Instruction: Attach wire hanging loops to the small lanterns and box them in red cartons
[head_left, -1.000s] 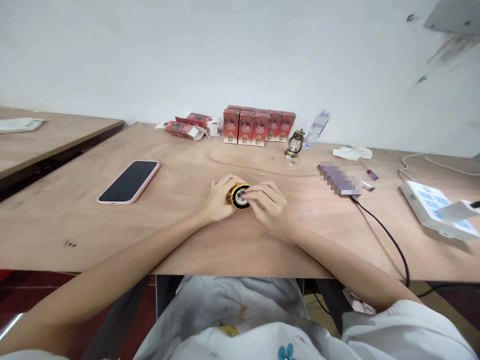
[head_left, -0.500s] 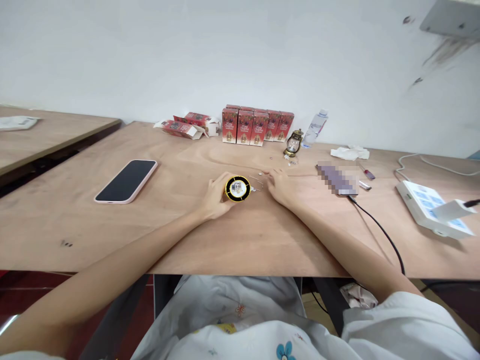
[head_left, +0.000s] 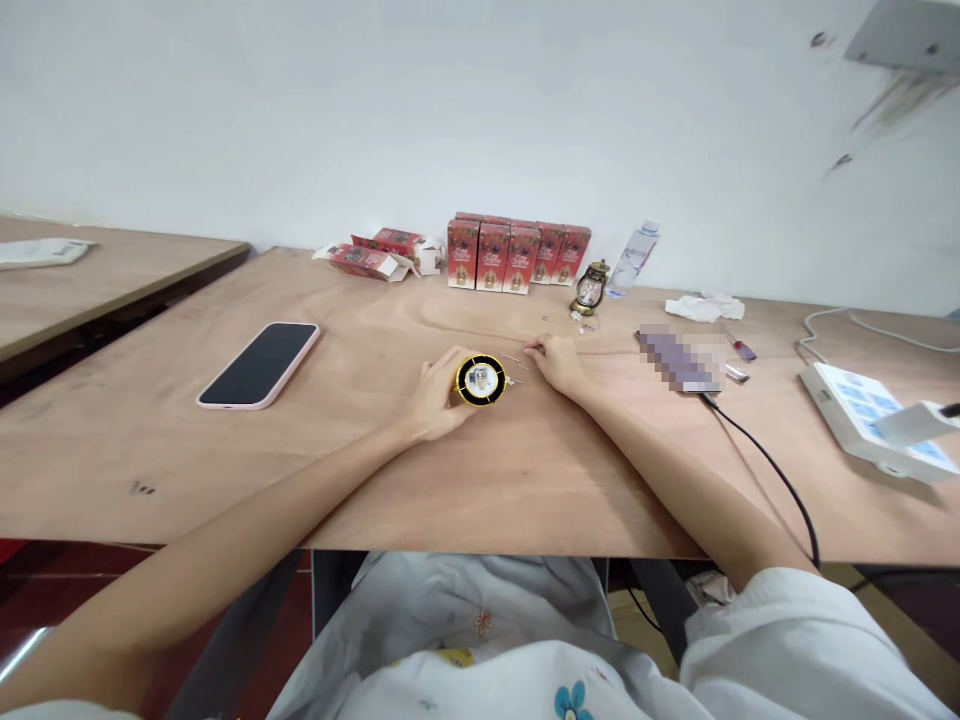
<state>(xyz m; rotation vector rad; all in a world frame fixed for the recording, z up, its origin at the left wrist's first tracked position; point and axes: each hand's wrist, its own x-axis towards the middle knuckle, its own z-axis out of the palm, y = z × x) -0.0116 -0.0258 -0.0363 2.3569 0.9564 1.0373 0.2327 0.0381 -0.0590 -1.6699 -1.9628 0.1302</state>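
Note:
My left hand point(head_left: 436, 398) is wrapped round a small lantern point(head_left: 481, 380). The lantern's round underside faces up, black with a gold-yellow rim and a white centre holding small metal parts. To its right, on the wood, lie thin wire pieces point(head_left: 517, 362). Beyond them my right hand point(head_left: 556, 362) rests on the table, thumb and fingertips pinched together; whatever they hold is too small to make out. Farther back, a bronze-coloured lantern point(head_left: 589, 290) stands upright with tiny loose bits point(head_left: 585, 324) in front of it.
Red boxes point(head_left: 491, 258) stand in rows near the wall, opened ones point(head_left: 367, 262) beside them. A water bottle point(head_left: 634, 258) leans at the back. One phone point(head_left: 259, 366) lies left, another point(head_left: 671, 358) right on a cable. Tissue point(head_left: 705, 306), a small screwdriver point(head_left: 744, 350) and a power strip point(head_left: 847, 405) lie right.
My right fingertips have drawn together in a pinch, and the small white bit beside them no longer shows. My left hand keeps its hold on the lantern. The whole view has shifted slightly.

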